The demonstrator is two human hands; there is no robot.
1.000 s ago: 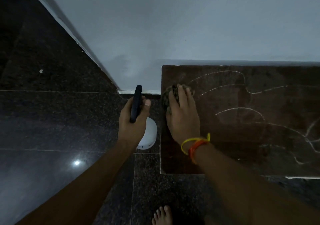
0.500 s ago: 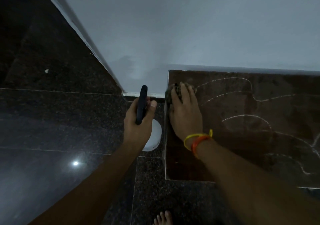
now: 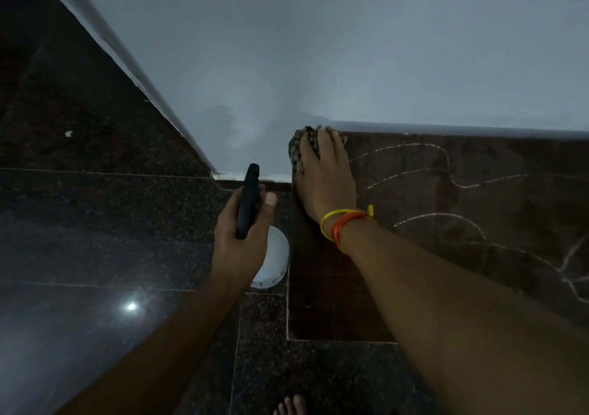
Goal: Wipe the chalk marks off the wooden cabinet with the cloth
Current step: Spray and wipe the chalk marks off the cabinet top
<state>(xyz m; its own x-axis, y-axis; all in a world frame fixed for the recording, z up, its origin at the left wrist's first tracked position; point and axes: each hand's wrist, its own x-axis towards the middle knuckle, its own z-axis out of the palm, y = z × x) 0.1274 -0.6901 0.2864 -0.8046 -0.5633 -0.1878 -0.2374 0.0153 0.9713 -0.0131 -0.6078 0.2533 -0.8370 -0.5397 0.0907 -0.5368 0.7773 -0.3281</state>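
The dark wooden cabinet top (image 3: 446, 248) fills the right half of the view, with white chalk marks (image 3: 414, 172) curving across its middle and right. My right hand (image 3: 325, 178) lies flat with straight fingers on a patterned cloth (image 3: 296, 150) and presses it onto the cabinet's far left corner, against the wall. Yellow and orange threads circle that wrist. My left hand (image 3: 242, 229) holds a black spray bottle trigger (image 3: 248, 201) to the left of the cabinet, with the white bottle body (image 3: 274, 261) beneath it.
A pale wall (image 3: 318, 47) runs behind the cabinet and slants off to the upper left. Dark speckled granite floor (image 3: 95, 223) lies to the left and below. My bare toes (image 3: 291, 406) show at the bottom edge.
My right hand has slid the cloth further away along the cabinet's left edge into the far corner. The left hand kept its hold on the bottle.
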